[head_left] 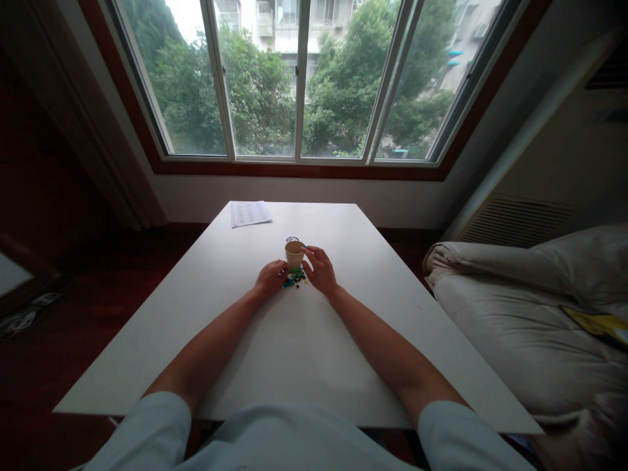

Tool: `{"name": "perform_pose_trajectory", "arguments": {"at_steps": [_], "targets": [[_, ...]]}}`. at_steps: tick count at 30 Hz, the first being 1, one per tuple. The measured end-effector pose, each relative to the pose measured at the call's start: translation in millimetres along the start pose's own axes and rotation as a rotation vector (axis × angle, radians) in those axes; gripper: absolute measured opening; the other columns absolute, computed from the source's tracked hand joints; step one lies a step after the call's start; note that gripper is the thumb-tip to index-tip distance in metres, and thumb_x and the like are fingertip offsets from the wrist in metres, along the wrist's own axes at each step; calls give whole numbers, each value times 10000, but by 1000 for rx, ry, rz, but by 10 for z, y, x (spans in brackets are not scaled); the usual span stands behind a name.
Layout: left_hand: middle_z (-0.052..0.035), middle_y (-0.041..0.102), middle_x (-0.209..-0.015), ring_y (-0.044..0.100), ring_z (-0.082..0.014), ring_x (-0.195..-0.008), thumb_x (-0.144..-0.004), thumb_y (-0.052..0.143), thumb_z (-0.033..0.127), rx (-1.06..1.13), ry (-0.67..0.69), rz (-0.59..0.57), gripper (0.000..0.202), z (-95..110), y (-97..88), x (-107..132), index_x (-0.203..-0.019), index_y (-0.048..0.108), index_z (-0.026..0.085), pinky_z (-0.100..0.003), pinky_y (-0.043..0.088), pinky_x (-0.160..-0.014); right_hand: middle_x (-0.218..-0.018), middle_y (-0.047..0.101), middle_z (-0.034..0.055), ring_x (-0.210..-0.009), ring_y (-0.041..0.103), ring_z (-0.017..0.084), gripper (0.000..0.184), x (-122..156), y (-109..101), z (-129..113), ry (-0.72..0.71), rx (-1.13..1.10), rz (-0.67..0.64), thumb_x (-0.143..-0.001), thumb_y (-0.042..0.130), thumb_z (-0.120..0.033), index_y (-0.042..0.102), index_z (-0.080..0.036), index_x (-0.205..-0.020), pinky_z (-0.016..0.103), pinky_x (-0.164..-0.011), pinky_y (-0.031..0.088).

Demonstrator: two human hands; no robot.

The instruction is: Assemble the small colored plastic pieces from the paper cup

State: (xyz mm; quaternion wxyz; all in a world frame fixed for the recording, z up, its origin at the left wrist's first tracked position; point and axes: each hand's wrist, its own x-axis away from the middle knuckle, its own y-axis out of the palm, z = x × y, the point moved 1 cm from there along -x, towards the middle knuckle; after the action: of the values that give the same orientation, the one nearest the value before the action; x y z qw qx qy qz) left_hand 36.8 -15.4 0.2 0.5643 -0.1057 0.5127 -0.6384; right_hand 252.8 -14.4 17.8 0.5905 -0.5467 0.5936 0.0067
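A tan paper cup [294,259] stands upright in the middle of the white table [304,347]. Small coloured beads [293,280], mostly green, blue and dark, lie in a loose pile at its near side. My left hand [273,277] rests at the left edge of the pile, its fingers curled together close to the cup's base; anything in them is hidden. At the cup's right side is my right hand [320,269], thumb and forefinger apart, with the fingertips at the rim. A tiny bluish spot shows at those fingertips, too small to name.
Behind the cup lies a thin dark loop [292,239], perhaps a cord. Printed papers [250,213] sit at the table's far left corner. A covered sofa [520,314] stands to the right, and a window [299,85] is beyond the table.
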Motion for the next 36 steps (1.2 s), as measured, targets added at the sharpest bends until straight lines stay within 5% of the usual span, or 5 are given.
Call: {"name": "perform_pose_trajectory", "arguments": {"at_steps": [10, 19, 36], "targets": [[-48, 652, -1076, 648, -179, -896, -1033, 424, 258, 2, -91, 39, 304, 9, -4, -8, -1105, 719, 260, -312, 524, -837, -1539, 521, 124, -1467, 415, 294, 494, -1, 58, 33, -25, 28, -65, -1029, 495, -314, 526, -211, -1512, 507, -1225, 374], [-48, 657, -1035, 639, -166, -838, -1004, 480, 211, 60, -28, 39, 264, -19, 32, -1, -1095, 726, 242, -317, 524, -819, -1542, 521, 111, -1472, 407, 300, 493, 2, 56, 33, -20, 14, -90, -1004, 527, -283, 543, -230, -1494, 527, -1219, 379], [-47, 675, -1023, 624, -165, -788, -886, 521, 123, 132, 25, 77, 277, -61, 60, 1, -1037, 723, 239, -324, 536, -767, -1390, 589, 125, -1311, 519, 308, 376, 25, 47, 77, -17, -54, 82, -1047, 478, -364, 609, -257, -1383, 536, -1128, 478]]}}
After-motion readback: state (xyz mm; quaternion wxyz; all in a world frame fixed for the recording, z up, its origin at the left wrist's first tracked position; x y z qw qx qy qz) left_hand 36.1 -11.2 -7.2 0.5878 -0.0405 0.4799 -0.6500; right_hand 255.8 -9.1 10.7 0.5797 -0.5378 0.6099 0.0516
